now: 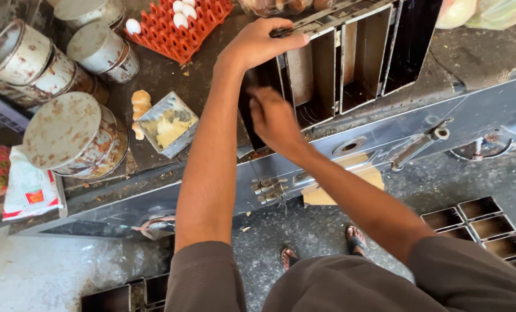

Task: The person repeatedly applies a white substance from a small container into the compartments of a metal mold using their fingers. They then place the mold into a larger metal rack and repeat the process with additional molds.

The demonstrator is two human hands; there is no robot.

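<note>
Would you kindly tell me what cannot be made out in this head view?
- Right hand: blurred, reaching into the loaf tin set; whatever it holds is unclear.
- Tin compartment floor: hidden by that hand and shadow.
- Left hand: its grip covers the tin's rim.
- Egg tray: cut off by the top edge.

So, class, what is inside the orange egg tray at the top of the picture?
The orange egg tray holds a few white eggs, one at its left corner; most cups stand bare. Its far end runs out of the picture, so anything there cannot be seen.

Grimy worktop [171,81] — tins [76,136], egg tray [180,26], loaf pans [350,58].
</note>
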